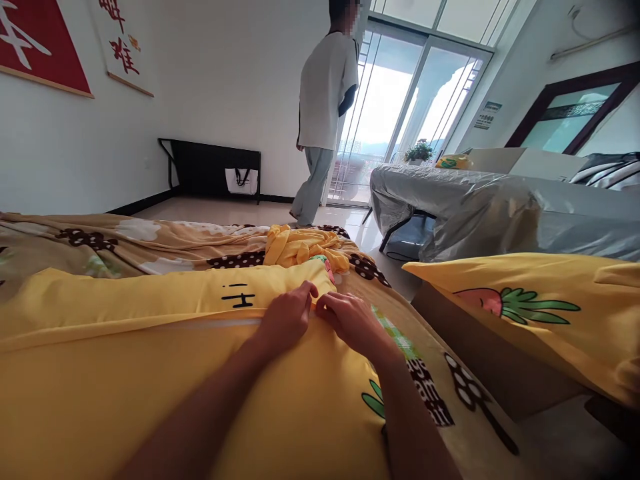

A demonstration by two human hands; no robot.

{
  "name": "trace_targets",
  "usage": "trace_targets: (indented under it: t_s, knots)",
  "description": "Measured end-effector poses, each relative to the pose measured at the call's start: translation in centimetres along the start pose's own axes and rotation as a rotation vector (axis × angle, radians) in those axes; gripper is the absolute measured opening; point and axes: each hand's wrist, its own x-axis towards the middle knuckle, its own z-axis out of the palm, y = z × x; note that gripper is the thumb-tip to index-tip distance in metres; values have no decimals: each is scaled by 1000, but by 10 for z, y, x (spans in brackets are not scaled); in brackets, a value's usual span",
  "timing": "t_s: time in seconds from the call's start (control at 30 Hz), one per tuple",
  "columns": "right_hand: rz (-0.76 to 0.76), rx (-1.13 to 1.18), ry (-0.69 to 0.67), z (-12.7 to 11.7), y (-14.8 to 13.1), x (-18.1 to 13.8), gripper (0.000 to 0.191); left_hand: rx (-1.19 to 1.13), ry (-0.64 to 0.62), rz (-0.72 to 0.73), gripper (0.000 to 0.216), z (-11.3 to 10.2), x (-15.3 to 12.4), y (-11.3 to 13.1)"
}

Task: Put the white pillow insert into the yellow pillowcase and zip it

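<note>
A large yellow pillow (pixel 150 387) lies in front of me, with dark lettering and part of a green-leaf print on its cover. A folded seam with a pale strip, looking like a zipper, runs across it. My left hand (pixel 289 317) is closed at the right end of this seam, fingers pinched on the pillow cover. Close beside it, my right hand (pixel 350 321) also pinches the cover near the same corner. The fingertips almost meet, and whether a small zipper pull is between them is hidden. A bunched yellow cloth (pixel 295 245) lies just beyond the corner.
Beneath the pillow spreads a patterned brown blanket (pixel 480 400). At right, another yellow pillow (pixel 540 293) with a carrot print rests over a cardboard box (pixel 465 347). A person (pixel 325 100) stands near the glass doors. Plastic sheeting (pixel 470 200) covers furniture behind.
</note>
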Motion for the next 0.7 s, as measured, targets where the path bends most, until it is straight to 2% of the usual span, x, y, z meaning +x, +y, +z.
trace_targets:
  t_s: [0.2, 0.37, 0.43, 0.57, 0.63, 0.7]
  knots:
    - [-19, -150, -12, -1, -2, -2, 18, 34, 6, 31, 20, 3, 0, -3]
    - [-16, -175, -1, -4, -3, -4, 17, 21, 10, 42, 18, 4, 1, -4]
    - [-7, -116, 40, -1, -1, -3, 17, -9, 15, 36, 17, 2, 1, -4]
    - [100, 108, 206, 14, 8, 5, 10, -93, 50, 31, 17, -1, 0, -4]
    - [128, 244, 207, 22, 13, 9, 15, -82, 57, 53, 17, -3, -2, -2]
    - [109, 361, 157, 26, 17, 12, 11, 2, 40, 107, 24, -8, -6, 2]
